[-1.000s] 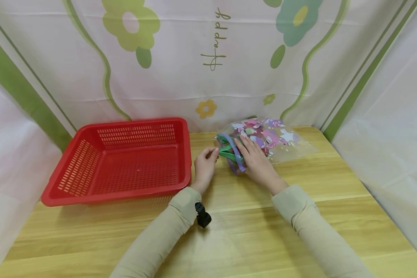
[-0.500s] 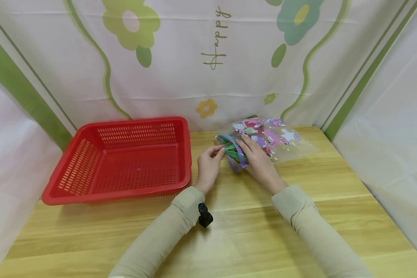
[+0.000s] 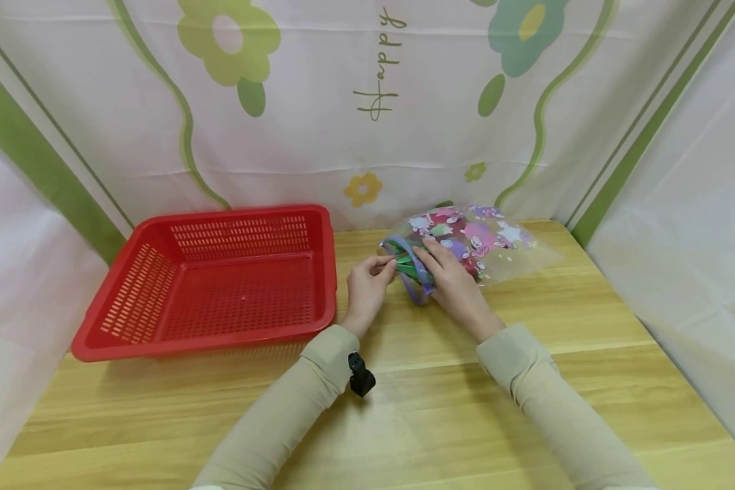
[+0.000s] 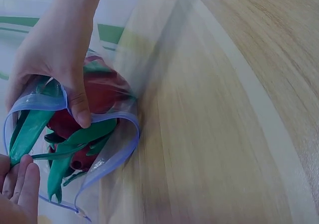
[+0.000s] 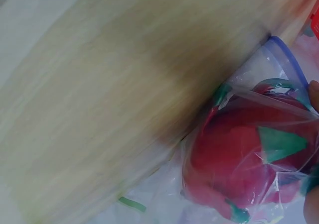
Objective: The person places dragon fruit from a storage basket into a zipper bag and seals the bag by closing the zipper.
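A clear zip bag with cartoon prints and a blue rim lies on the wooden table. Inside it sits a red dragon fruit with green leaves poking out of the mouth. My right hand pinches the bag's blue rim, its thumb over the edge. My left hand is at the bag's mouth and pinches the tip of a green leaf; its fingers show at the lower left of the left wrist view.
A red slotted plastic basket stands on the table to the left of my hands, with nothing in it. A flowered cloth backdrop closes the back and sides. A black wrist camera hangs under my left sleeve.
My left hand has moved right to the bag's mouth and taken a green leaf between its fingers. My right hand has stayed on the bag's rim.
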Available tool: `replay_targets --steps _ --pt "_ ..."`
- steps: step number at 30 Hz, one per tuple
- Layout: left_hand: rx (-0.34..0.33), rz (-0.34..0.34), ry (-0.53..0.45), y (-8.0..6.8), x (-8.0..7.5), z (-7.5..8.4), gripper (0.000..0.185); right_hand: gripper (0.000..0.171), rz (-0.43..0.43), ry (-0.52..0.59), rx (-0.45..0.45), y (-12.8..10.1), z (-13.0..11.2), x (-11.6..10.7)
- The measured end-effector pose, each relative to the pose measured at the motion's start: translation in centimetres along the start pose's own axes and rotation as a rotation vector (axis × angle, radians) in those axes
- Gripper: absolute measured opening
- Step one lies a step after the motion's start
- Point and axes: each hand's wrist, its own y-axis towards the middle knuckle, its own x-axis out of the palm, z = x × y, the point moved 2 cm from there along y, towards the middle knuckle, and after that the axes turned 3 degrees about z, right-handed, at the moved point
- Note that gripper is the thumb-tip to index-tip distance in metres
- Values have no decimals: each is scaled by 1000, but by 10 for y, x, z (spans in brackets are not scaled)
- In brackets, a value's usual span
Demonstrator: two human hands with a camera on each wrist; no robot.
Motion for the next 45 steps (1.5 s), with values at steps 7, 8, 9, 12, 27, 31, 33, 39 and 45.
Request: replay_targets --steps 7,8,9,12,27,31,33,39,45 --pt "-19 -40 -12 -1 3 0 22 79 -9 9 -2 0 -1 -3" --pt "-21 -45 -16 -2 4 0 22 79 -12 8 -4 1 -2 -4" --pt "-24 -49 -18 -2 4 0 23 79 -16 6 -8 1 -2 -4" --pt "-17 -55 14 -3 6 1 22 79 -22 -7 -23 2 -2 -6" --pt "-23 -118 69 -8 3 -1 29 49 65 -211 -113 5 -3 -9" --pt "-18 -90 59 -10 2 1 31 42 113 -205 -33 4 0 -12" --pt "-26 -64 64 -11 1 2 31 38 140 -183 31 3 2 -14" --pt "-26 -20 63 -12 -6 5 31 22 267 -149 146 3 9 -25" --pt "16 14 107 -9 -10 6 36 23 378 -74 198 7 14 -40"
